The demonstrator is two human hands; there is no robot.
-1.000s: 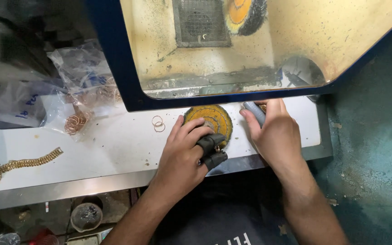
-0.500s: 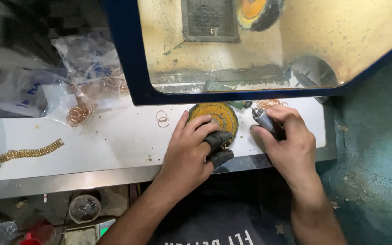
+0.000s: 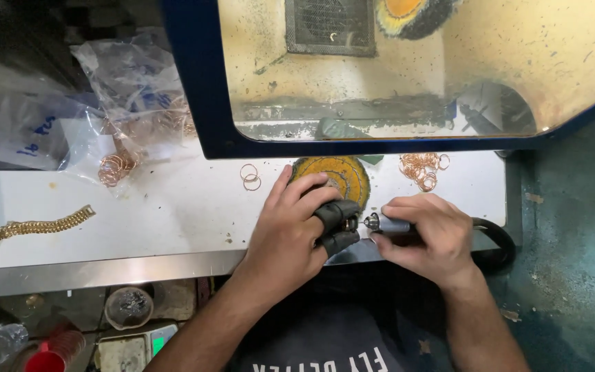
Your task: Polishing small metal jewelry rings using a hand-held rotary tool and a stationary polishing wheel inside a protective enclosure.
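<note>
My left hand (image 3: 290, 227) rests on the white bench, its thumb and forefinger in black finger guards pinching a small ring (image 3: 350, 224). My right hand (image 3: 425, 234) grips a grey rotary handpiece (image 3: 387, 223) like a pen, its metal tip touching the ring. A black cable (image 3: 497, 241) runs from the handpiece off to the right. Just behind my left fingers lies a round yellow buffing wheel (image 3: 342, 176).
Copper rings lie loose on the bench: a pair (image 3: 248, 177), a heap (image 3: 421, 169) and a cluster (image 3: 115, 169) beside clear plastic bags (image 3: 132, 89). A gold chain (image 3: 29, 227) lies at left. A blue-framed polishing hood (image 3: 394, 69) stands behind.
My right hand swung in from the bench's right side toward my left and brought the handpiece tip up to the ring. My left hand stayed put.
</note>
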